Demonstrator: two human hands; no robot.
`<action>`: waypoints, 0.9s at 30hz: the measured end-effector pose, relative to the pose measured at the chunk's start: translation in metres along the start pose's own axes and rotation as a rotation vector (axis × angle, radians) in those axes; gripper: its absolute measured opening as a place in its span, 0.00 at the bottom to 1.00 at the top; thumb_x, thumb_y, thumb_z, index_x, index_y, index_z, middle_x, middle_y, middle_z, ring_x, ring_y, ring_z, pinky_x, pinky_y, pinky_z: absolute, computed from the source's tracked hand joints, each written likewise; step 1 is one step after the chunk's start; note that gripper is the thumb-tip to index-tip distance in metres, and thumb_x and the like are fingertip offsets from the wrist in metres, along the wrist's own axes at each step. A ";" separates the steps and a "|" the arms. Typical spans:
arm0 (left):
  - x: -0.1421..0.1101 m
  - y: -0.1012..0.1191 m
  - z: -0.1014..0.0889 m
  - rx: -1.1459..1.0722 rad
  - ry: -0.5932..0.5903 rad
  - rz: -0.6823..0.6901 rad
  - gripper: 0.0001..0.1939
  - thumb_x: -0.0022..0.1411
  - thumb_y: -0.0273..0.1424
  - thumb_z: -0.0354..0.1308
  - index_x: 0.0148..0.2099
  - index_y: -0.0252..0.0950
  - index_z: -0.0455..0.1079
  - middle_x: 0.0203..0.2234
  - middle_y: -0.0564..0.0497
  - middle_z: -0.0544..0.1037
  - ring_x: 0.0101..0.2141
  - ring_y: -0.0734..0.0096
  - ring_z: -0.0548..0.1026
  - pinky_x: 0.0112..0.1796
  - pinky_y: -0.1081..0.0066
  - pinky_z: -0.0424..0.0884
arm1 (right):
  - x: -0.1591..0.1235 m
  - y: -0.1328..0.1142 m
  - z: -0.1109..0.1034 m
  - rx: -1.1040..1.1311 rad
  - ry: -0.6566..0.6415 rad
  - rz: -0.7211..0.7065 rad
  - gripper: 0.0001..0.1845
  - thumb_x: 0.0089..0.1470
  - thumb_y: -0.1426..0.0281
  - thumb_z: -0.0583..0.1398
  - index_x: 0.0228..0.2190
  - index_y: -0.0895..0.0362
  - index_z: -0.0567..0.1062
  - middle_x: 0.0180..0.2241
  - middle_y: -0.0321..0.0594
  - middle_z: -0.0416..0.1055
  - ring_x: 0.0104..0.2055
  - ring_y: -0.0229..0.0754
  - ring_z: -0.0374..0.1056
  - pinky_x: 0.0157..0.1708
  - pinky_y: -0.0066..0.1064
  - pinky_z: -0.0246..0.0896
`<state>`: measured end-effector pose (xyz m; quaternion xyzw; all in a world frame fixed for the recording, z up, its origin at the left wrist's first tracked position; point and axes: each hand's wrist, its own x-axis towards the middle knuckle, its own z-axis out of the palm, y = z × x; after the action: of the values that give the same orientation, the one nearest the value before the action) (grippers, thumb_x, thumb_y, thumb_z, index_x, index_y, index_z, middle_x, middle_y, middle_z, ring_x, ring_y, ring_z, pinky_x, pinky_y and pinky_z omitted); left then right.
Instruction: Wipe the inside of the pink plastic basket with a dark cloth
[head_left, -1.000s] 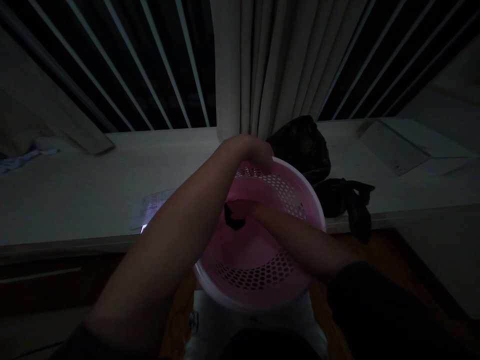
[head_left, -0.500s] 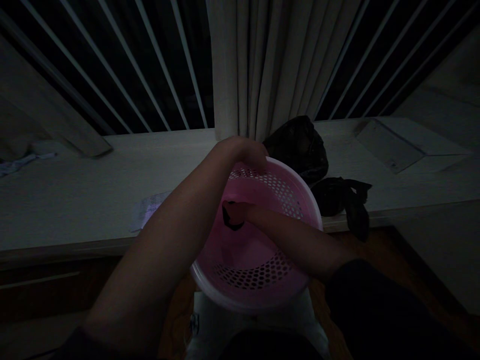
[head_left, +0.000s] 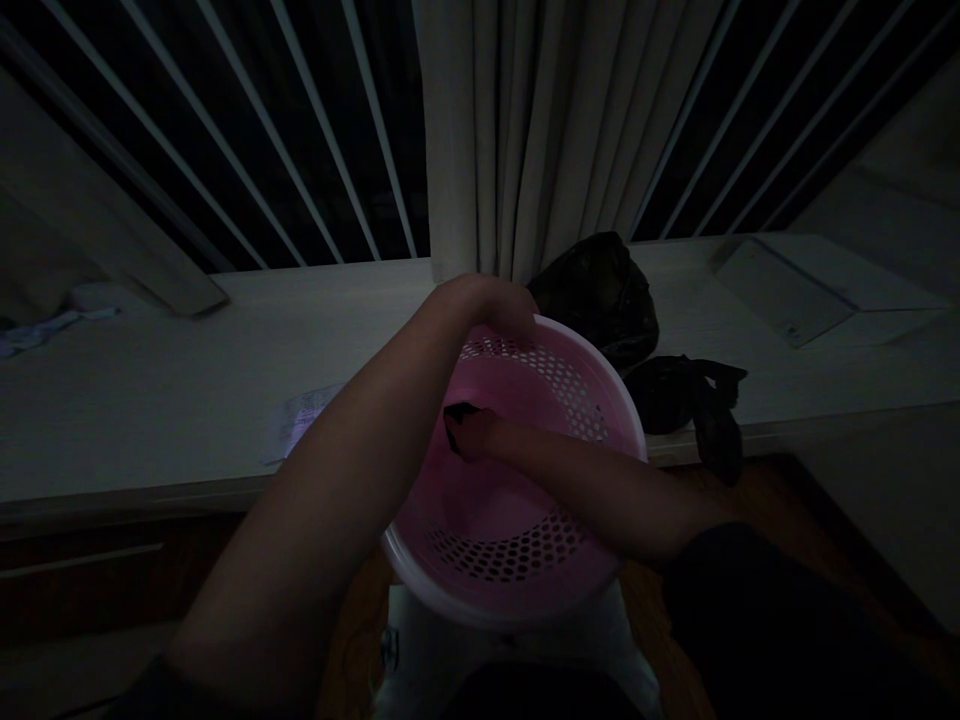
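Observation:
A pink perforated plastic basket (head_left: 592,560) is tilted toward me in a dim room. My left hand (head_left: 495,300) curls over its far rim and grips it. My right hand (head_left: 471,432) reaches inside the basket, its fingers closed on a small dark piece of cloth (head_left: 454,414) against the inner wall. My right forearm crosses the basket's opening from the lower right.
A long pale ledge (head_left: 150,400) runs under a barred window with a curtain (head_left: 517,130). Dark bundled clothes (head_left: 600,290) and another dark garment (head_left: 697,400) lie on it beside the basket. A paper slip (head_left: 300,420) lies left, a flat box (head_left: 802,290) right.
My right hand has shifted slightly down and deeper along the basket's inner wall, and less of the dark cloth shows. My left hand keeps its hold on the rim.

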<state>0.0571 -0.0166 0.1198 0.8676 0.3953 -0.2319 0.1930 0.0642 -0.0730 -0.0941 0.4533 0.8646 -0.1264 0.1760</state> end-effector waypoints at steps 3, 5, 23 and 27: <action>0.000 0.000 0.000 0.007 0.006 -0.005 0.30 0.49 0.33 0.56 0.57 0.36 0.68 0.39 0.46 0.77 0.45 0.57 0.71 0.44 0.66 0.64 | -0.012 -0.006 -0.008 -0.037 0.064 0.014 0.37 0.49 0.66 0.57 0.59 0.66 0.57 0.54 0.60 0.58 0.54 0.55 0.59 0.50 0.47 0.57; 0.000 0.000 0.000 0.006 0.010 -0.003 0.30 0.49 0.33 0.56 0.57 0.37 0.68 0.39 0.47 0.77 0.46 0.56 0.70 0.44 0.66 0.64 | -0.016 -0.009 -0.011 -0.050 0.090 0.018 0.35 0.51 0.67 0.55 0.58 0.67 0.58 0.56 0.59 0.55 0.56 0.55 0.56 0.54 0.46 0.53; 0.003 -0.010 0.003 0.000 0.024 0.002 0.29 0.48 0.33 0.56 0.55 0.37 0.69 0.39 0.47 0.78 0.42 0.59 0.72 0.43 0.67 0.66 | -0.023 -0.012 -0.036 -0.136 -0.082 0.001 0.40 0.54 0.66 0.54 0.64 0.65 0.48 0.63 0.51 0.42 0.59 0.57 0.51 0.57 0.45 0.55; 0.000 -0.015 0.004 -0.013 0.032 0.016 0.29 0.48 0.34 0.56 0.55 0.38 0.69 0.39 0.48 0.78 0.41 0.61 0.72 0.43 0.69 0.65 | -0.009 -0.009 -0.032 -0.114 -0.178 0.002 0.47 0.47 0.65 0.60 0.63 0.63 0.49 0.63 0.53 0.44 0.57 0.57 0.56 0.55 0.45 0.59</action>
<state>0.0448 -0.0099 0.1143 0.8730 0.3928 -0.2139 0.1944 0.0558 -0.0724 -0.0607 0.4303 0.8510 -0.1167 0.2776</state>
